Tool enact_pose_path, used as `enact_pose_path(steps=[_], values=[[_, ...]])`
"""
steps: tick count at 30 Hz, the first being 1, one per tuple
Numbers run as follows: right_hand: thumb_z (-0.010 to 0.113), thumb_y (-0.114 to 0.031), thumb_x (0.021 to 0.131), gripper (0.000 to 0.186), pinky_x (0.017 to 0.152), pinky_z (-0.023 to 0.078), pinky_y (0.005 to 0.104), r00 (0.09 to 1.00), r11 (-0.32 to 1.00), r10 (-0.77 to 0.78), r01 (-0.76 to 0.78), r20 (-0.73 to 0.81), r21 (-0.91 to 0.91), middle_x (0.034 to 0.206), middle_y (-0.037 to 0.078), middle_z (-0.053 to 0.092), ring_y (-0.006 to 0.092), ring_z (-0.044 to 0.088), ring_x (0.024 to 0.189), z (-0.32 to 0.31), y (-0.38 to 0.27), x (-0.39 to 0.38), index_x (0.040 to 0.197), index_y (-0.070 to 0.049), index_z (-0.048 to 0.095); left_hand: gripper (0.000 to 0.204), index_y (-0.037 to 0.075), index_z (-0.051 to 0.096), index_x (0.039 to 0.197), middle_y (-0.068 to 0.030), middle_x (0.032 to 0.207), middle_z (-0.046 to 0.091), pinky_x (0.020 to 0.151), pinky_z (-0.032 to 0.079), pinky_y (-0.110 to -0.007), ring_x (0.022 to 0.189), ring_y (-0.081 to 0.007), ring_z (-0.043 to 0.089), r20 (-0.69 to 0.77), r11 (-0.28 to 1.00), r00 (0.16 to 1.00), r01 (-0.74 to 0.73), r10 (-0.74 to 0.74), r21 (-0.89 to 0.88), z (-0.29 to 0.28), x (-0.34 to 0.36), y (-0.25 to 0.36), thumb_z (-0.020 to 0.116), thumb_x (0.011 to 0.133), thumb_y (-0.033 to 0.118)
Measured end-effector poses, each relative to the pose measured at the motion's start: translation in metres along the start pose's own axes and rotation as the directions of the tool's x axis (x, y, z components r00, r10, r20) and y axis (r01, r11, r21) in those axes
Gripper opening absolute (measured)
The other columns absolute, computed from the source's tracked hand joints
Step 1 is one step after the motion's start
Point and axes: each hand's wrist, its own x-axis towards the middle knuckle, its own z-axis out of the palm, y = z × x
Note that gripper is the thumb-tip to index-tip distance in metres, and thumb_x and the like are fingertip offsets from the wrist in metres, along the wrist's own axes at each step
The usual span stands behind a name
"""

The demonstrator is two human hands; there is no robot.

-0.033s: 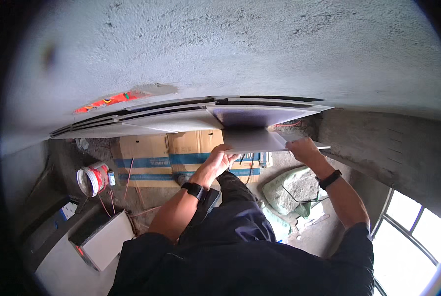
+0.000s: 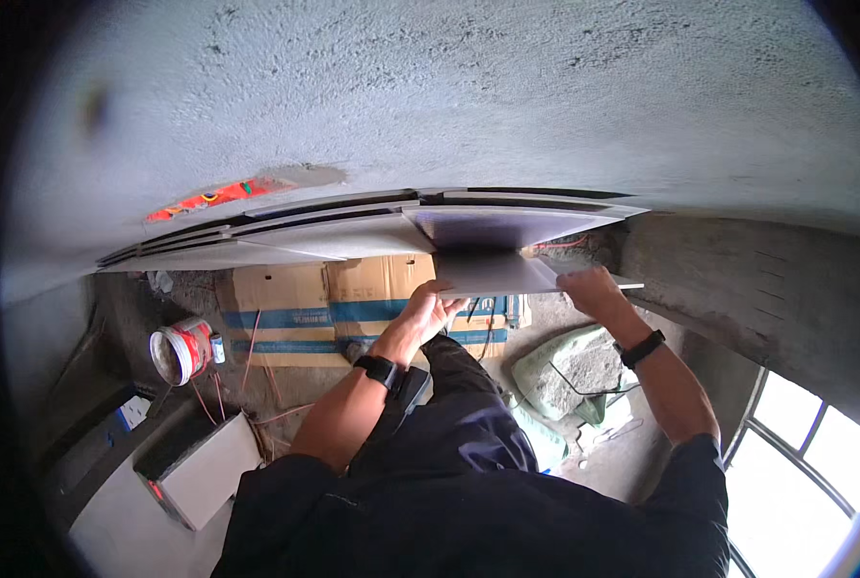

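A flat grey tile [image 2: 497, 275] is gripped between my hands, its far side close under the lower edge of the tiles on the wall. My left hand [image 2: 428, 313] has its thumb on top and its fingers beneath the left end of the near edge. Toward the right end, my right hand [image 2: 594, 292] closes over the same edge, its fingers partly hidden. Beyond the held piece, a row of large wall tiles [image 2: 324, 234] stands out from the rough grey wall [image 2: 507, 106]. One shinier wall tile [image 2: 507, 224] sits directly above the held one.
Flattened cardboard [image 2: 286, 289] covers the floor ahead of my legs. A red-and-white bucket [image 2: 175, 352] stands at left, near a pale box-like block [image 2: 204, 472]. An open sack of grey material [image 2: 574, 371] lies at right, short of a window [image 2: 806, 443]. Thin reddish tubes [image 2: 254, 347] cross the floor.
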Motion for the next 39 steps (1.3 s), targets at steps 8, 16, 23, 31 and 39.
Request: enact_pose_path(steps=[8,16,23,31,39], values=[[0.055,-0.011,0.086,0.012,0.062,0.054,0.0443,0.984,0.987,0.15,-0.143,-0.098,0.07,0.079,0.014,0.067,0.0319,0.068,0.075,-0.021,-0.003,0.009,0.096,-0.009,0.06,0.072,0.002,0.032,0.141,-0.0276,0.137,0.042,0.108,0.04,-0.043,0.128,-0.0334,0.046,-0.134,0.994,0.989,-0.045,0.058,0.099,0.017,-0.004,0.004,0.062,0.09,0.043],[0.052,-0.011,0.089,0.013,0.057,0.054,0.0439,0.961,0.982,0.181,-0.162,-0.211,0.1,0.077,0.015,0.067,0.0309,0.069,0.073,-0.017,-0.009,0.007,0.098,-0.008,0.061,0.098,-0.008,0.032,0.14,-0.0278,0.139,0.042,0.103,0.042,-0.037,0.127,-0.0292,0.048,-0.098,0.682,0.983,-0.036,0.158,0.73,0.022,-0.01,0.012,0.067,0.079,0.061],[0.056,-0.011,0.082,0.008,0.056,0.052,0.0432,0.997,0.998,0.046,-0.049,-0.061,-0.043,0.072,0.013,0.065,0.0316,0.067,0.068,-0.005,-0.014,-0.001,0.078,-0.008,0.063,0.05,0.01,0.069,0.106,-0.0151,0.083,0.071,0.067,0.054,-0.038,0.077,-0.0311,0.069,0.266,-0.164,0.806,-0.211,0.529,0.964,0.008,-0.025,-0.005,0.069,0.078,0.052],[0.059,-0.006,0.078,0.004,0.057,0.053,0.0427,0.988,0.997,-0.009,0.022,-0.155,0.081,0.071,0.012,0.065,0.0312,0.067,0.067,0.001,-0.023,-0.016,0.078,-0.008,0.062,0.026,0.009,0.067,0.106,-0.0159,0.082,0.069,0.058,0.051,-0.037,0.069,-0.0295,0.068,0.366,-0.247,0.721,-0.271,0.588,0.93,-0.004,-0.039,-0.02,0.071,0.083,0.021],[0.06,-0.003,0.075,0.002,0.058,0.056,0.0405,0.994,0.999,0.024,-0.019,-0.106,0.048,0.072,0.014,0.067,0.0299,0.069,0.069,-0.008,-0.038,-0.006,0.075,-0.005,0.062,0.028,0.007,0.066,0.105,-0.0169,0.09,0.069,0.068,0.053,-0.04,0.083,-0.0344,0.067,0.285,-0.12,0.72,-0.273,0.633,0.955,-0.007,-0.043,-0.008,0.069,0.085,0.026]])
